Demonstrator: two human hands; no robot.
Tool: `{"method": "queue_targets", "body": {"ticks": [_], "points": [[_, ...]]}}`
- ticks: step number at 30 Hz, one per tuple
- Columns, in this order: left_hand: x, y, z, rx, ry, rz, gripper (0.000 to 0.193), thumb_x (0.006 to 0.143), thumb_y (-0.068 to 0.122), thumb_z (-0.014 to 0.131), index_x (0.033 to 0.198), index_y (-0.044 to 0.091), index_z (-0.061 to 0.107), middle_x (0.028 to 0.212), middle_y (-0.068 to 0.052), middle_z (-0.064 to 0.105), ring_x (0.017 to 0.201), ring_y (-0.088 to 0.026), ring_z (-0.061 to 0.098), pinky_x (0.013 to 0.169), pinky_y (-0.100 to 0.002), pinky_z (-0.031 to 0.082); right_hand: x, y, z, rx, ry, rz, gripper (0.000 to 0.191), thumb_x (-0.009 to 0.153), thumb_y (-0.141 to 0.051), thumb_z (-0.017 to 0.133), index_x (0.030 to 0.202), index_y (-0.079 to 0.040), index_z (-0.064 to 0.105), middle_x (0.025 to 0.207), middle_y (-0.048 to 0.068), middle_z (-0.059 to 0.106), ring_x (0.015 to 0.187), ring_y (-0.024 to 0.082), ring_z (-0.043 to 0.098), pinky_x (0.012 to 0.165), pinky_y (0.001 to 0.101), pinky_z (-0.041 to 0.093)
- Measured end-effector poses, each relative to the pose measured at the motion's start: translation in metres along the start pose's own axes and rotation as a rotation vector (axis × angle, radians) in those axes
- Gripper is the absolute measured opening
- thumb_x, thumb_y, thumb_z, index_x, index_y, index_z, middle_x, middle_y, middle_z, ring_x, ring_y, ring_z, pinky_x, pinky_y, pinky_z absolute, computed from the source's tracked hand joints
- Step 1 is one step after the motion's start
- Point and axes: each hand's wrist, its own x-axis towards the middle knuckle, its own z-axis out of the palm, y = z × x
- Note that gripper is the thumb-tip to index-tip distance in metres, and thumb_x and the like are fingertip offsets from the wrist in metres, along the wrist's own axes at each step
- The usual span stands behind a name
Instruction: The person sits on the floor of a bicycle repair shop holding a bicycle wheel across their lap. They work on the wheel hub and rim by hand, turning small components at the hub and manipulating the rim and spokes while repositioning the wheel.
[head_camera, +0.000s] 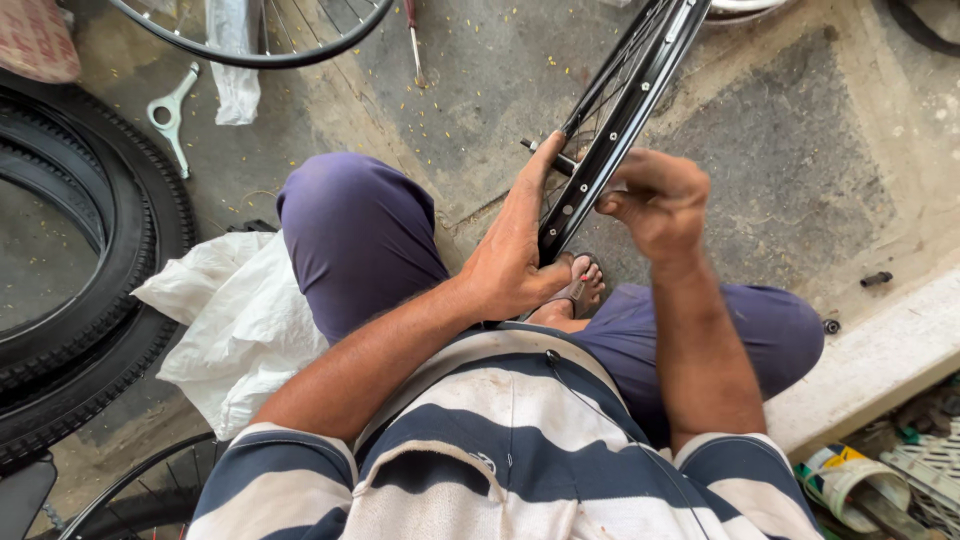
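A black bicycle wheel rim (632, 90) with thin spokes stands upright between my knees, its lower edge by my sandalled foot (583, 283). My left hand (517, 245) lies flat against the rim's left side, fingers stretched up toward a small metal axle end (543, 152). My right hand (655, 197) is curled into a fist against the rim's right side; whatever it pinches is hidden by the fingers. I sit cross-legged in purple trousers and a striped shirt.
Black tyres (95, 260) lie stacked at the left beside a white sack (235, 320). A flat metal spanner (172, 112) and a screwdriver (413, 38) lie on the concrete floor near another rim (255, 55). A low kerb (880, 355) runs at right, with a small bolt (876, 279).
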Motion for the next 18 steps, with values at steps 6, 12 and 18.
{"method": "queue_targets", "body": {"ticks": [6,12,18], "points": [[0.003,0.003,-0.007,0.108,0.020,0.069,0.107,0.077,0.001,0.072,0.167,0.009,0.015,0.174,-0.026,0.016,0.164,-0.043,0.020,0.133,-0.047,0.028,0.027,-0.015,0.015,0.014,-0.201,0.218,0.043,0.091,-0.007,0.078,0.129,0.001,0.060,0.117,0.009,0.070,0.108,0.018,0.067,0.094,0.0309,0.059],[0.003,0.000,-0.008,0.038,0.006,0.041,0.105,0.073,-0.002,0.067,0.166,0.014,0.022,0.175,-0.023,0.010,0.164,-0.044,0.017,0.133,-0.049,0.026,0.021,-0.014,0.053,-0.874,0.218,-0.270,0.025,0.091,-0.011,0.075,0.113,-0.002,0.069,0.098,0.018,0.073,0.086,0.036,0.073,0.075,0.0441,0.058],[0.005,-0.001,-0.003,0.136,0.024,0.072,0.107,0.071,0.002,0.071,0.165,0.015,0.022,0.173,-0.024,0.004,0.163,-0.046,0.007,0.132,-0.053,0.022,0.022,0.013,0.054,-0.897,0.211,-0.500,0.024,0.092,-0.011,0.069,0.112,0.002,0.069,0.103,0.020,0.072,0.091,0.040,0.072,0.080,0.0477,0.057]]}}
